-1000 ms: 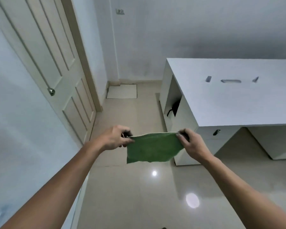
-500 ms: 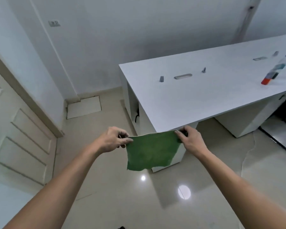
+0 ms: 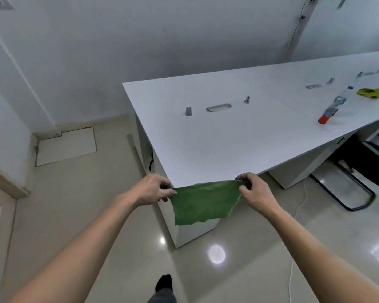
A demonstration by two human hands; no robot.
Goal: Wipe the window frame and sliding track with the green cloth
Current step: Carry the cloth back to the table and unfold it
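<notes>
- The cloth [image 3: 202, 202] is green and hangs in the air between the two hands, in front of the near corner of the desk [image 3: 239, 136].
- The left hand [image 3: 150, 189] pinches the top left corner of the cloth, with the fingers curled around the edge.
- The right hand [image 3: 253, 190] pinches the top right corner in the same way.
- The hands are apart, and the top edge is stretched nearly straight between them.
- The long axis of the cloth runs from the left hand to the right hand; the free lower edge points down to the floor [image 3: 96, 215] and is uneven.
- Beyond the right hand, far on the desk, a bottle [image 3: 334, 106] with a red cap lies on its side, and a yellow rag [image 3: 371, 92] is just beside it.
- Below the hands, a dark foot [image 3: 164, 282] stands on the floor.
</notes>
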